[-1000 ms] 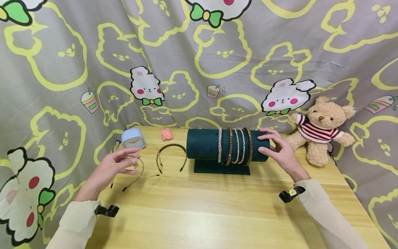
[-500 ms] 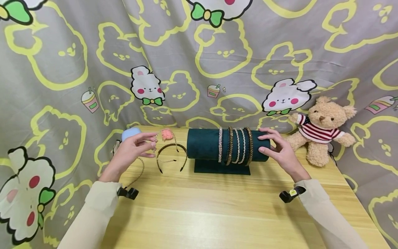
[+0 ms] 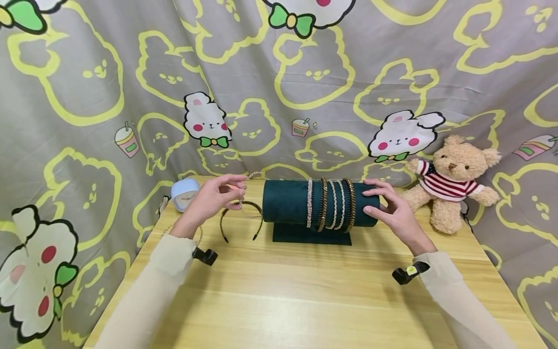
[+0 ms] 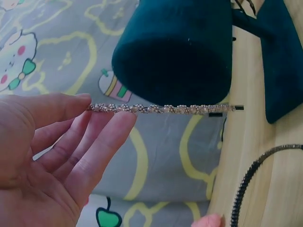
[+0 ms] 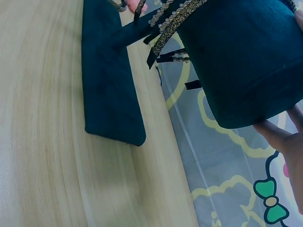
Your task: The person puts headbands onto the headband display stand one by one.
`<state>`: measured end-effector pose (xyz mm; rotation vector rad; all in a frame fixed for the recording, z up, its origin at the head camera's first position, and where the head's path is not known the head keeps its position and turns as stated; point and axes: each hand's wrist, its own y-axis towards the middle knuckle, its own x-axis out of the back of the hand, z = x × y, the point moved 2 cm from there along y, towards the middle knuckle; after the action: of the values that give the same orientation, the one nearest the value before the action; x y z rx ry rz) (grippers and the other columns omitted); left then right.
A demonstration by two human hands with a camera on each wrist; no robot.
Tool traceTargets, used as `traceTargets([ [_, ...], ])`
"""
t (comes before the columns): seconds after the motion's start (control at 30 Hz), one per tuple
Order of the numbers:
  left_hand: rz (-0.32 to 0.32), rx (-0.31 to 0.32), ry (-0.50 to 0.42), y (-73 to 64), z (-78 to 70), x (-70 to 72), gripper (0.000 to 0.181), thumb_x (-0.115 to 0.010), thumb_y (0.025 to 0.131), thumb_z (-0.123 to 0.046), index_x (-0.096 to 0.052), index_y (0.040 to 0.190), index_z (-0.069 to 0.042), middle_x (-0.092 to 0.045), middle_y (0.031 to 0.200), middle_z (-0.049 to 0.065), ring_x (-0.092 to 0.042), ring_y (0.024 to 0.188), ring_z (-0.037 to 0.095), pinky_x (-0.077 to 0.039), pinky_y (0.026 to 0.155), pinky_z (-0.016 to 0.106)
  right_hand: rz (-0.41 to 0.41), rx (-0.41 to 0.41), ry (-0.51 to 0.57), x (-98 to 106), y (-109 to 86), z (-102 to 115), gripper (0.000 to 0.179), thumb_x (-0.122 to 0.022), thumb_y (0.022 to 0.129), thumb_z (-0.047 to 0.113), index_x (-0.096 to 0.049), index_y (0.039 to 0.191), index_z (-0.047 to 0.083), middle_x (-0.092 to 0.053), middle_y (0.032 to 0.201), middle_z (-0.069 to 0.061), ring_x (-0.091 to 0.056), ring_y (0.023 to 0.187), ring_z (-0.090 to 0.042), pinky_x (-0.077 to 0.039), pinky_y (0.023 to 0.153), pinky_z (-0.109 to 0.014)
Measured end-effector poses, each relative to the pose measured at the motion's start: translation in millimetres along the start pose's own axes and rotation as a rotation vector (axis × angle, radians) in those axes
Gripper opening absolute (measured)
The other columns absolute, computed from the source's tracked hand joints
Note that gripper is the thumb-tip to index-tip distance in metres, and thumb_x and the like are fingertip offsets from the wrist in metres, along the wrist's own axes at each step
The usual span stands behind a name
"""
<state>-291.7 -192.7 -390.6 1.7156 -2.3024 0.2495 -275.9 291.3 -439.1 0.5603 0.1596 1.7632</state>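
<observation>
In the left wrist view, my left hand [image 4: 61,151] pinches a thin beaded headband [image 4: 165,109] between thumb and fingers; its free tips point toward the near end of the dark green velvet roll. In the head view that left hand [image 3: 218,196] is just left of the display stand [image 3: 285,201]. Several headbands, among them a gold braided headband [image 3: 350,206] and a sparkly pinkish headband [image 3: 309,203], sit around the roll. At the roll's right end my right hand [image 3: 394,213] grips it, thumb in front and fingers on top.
A dark headband [image 3: 223,225] lies on the wooden table [image 3: 296,291] left of the stand. Another thin headband [image 3: 201,236] is partly hidden by the left forearm. A blue clock [image 3: 185,194] stands behind, and a teddy bear [image 3: 449,184] sits at right against the patterned curtain [image 3: 322,116].
My left hand has carried the beaded headband rightward and somewhat farther back, from near the clock to beside the roll's left end. The right hand has stayed on the roll.
</observation>
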Motion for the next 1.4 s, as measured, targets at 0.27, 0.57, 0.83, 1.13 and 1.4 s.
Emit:
traceTargets([
  [0.27,0.039,-0.02,0.045,1.2,-6.6,-13.6,0.042,-0.07,0.107,-0.008,-0.065,0.149,-0.007,-0.069,0.13,0.021,-0.071,0.111,0.04,-0.069,0.082,0.042,-0.003,-0.003,0.008,-0.5,-0.7,-0.5,0.033,-0.069,0.102,-0.008,-0.066,0.135,-0.006,-0.045,0.164,-0.01,-0.042,0.151,-0.014,-0.053,0.102,-0.015],
  [0.57,0.032,0.009,-0.034,1.1,-11.5,-29.6,0.047,-0.071,0.105,-0.01,-0.063,0.151,-0.008,-0.065,0.133,0.022,-0.069,0.112,0.043,-0.068,0.082,0.047,0.0,0.009,0.026,0.0,-0.4,-2.8,0.034,-0.069,0.101,-0.009,-0.066,0.135,-0.007,-0.044,0.164,-0.01,-0.041,0.151,-0.015,-0.053,0.102,-0.015],
  [0.83,-0.032,0.033,-0.091,4.7,-11.5,-44.9,0.046,-0.073,0.103,-0.014,-0.064,0.148,-0.01,-0.063,0.125,0.015,-0.073,0.097,0.031,-0.068,0.081,0.047,-0.003,0.01,0.028,0.4,0.4,-3.1,0.033,-0.069,0.101,-0.01,-0.066,0.135,-0.007,-0.043,0.165,-0.012,-0.041,0.152,-0.015,-0.053,0.102,-0.015],
  [1.13,-0.061,0.011,-0.021,5.0,-13.8,-57.2,0.047,-0.076,0.104,-0.015,-0.064,0.149,-0.009,-0.063,0.114,0.013,-0.077,0.09,0.037,-0.066,0.084,0.056,-0.004,0.003,0.021,-0.5,0.9,-2.4,0.034,-0.069,0.102,-0.008,-0.066,0.135,-0.007,-0.044,0.165,-0.011,-0.041,0.152,-0.015,-0.053,0.102,-0.015],
  [1.4,-0.033,-0.006,-0.001,0.5,-15.2,-57.3,0.047,-0.073,0.106,-0.015,-0.064,0.151,-0.009,-0.066,0.117,0.015,-0.074,0.1,0.042,-0.068,0.083,0.048,-0.004,0.002,0.025,-0.6,0.2,-1.6,0.034,-0.069,0.102,-0.009,-0.065,0.135,-0.007,-0.044,0.165,-0.011,-0.04,0.152,-0.016,-0.053,0.102,-0.015],
])
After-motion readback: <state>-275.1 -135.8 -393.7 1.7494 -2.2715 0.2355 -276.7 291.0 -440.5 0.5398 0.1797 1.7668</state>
